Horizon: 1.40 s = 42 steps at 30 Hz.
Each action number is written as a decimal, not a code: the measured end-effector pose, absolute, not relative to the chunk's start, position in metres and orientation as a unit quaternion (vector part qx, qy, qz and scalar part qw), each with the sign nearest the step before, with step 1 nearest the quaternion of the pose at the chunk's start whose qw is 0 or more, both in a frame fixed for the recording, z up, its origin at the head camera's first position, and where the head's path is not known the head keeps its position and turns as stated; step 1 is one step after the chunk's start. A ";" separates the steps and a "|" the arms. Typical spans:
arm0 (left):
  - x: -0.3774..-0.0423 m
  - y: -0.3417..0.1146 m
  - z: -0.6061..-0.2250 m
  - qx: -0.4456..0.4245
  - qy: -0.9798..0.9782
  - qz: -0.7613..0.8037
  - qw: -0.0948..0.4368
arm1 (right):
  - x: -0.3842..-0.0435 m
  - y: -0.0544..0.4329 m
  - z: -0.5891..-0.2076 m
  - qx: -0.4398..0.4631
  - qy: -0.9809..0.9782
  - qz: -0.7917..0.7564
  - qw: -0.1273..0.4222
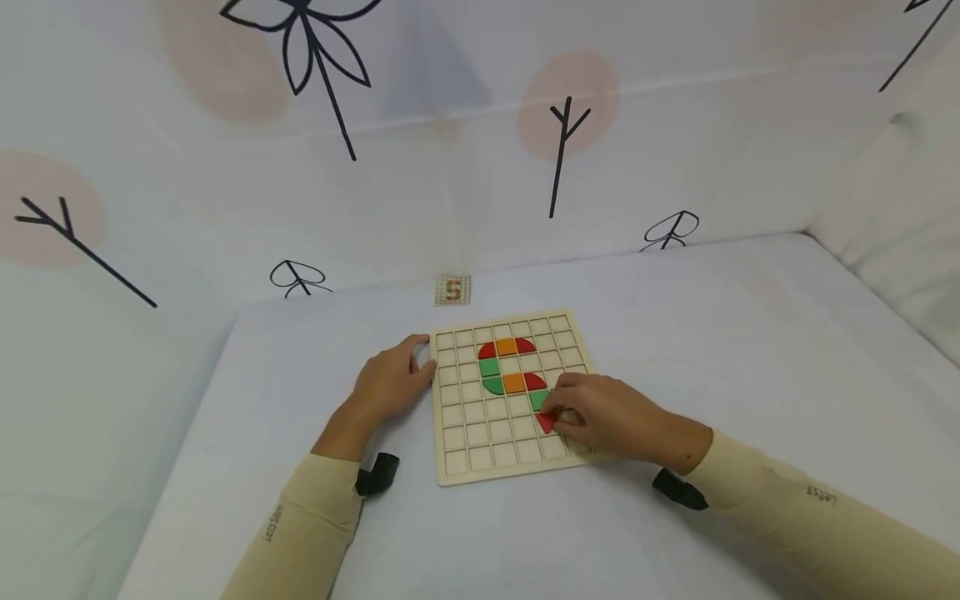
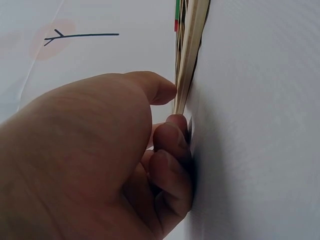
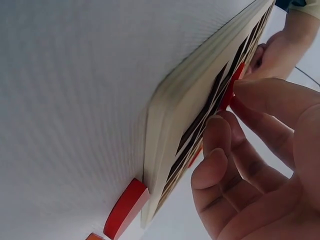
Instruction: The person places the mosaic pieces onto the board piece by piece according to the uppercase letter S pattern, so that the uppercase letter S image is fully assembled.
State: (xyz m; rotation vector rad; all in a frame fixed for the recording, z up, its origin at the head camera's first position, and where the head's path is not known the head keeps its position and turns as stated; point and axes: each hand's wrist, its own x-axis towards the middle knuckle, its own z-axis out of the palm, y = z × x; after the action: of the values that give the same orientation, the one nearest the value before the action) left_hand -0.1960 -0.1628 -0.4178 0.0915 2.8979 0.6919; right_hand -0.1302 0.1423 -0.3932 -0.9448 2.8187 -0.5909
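A square wooden grid board [image 1: 460,415] lies on the white cloth, with red, orange and green tiles in a curving line on it. My left hand [image 1: 392,379] holds the board's left edge. The left wrist view shows its thumb [image 2: 162,89] against the edge and the other fingers curled below. Over the lower right part, my right hand [image 1: 607,412] pinches a red quarter-round tile [image 1: 546,422] between thumb and fingertips. That tile [image 3: 231,89] is at the grid surface, just below a green square tile [image 1: 539,400]; whether it is fully seated cannot be told.
A small pattern card [image 1: 453,290] with a similar coloured figure lies behind the board. In the right wrist view, a loose red tile [image 3: 126,210] lies on the cloth beside the board, with part of an orange piece [image 3: 94,236] near it. Patterned fabric [image 1: 480,192] hangs behind.
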 end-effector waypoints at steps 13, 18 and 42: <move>-0.195 -0.160 -0.416 0.033 0.968 0.233 0.081 | -0.133 0.153 -0.388 -0.281 0.936 -0.197 0.075; -0.196 -0.160 -0.415 0.034 0.970 0.227 0.080 | -0.135 0.182 -0.378 -0.243 0.949 -0.190 0.065; -0.195 -0.163 -0.416 0.033 0.968 0.233 0.081 | -0.128 0.238 -0.390 -0.218 0.960 -0.151 0.088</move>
State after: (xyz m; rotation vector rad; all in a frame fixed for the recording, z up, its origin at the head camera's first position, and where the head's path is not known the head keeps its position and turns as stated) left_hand -0.1946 -0.1633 -0.4162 0.0992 2.8951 0.6972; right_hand -0.1284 0.2377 -0.3897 -0.6492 2.8584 -0.4490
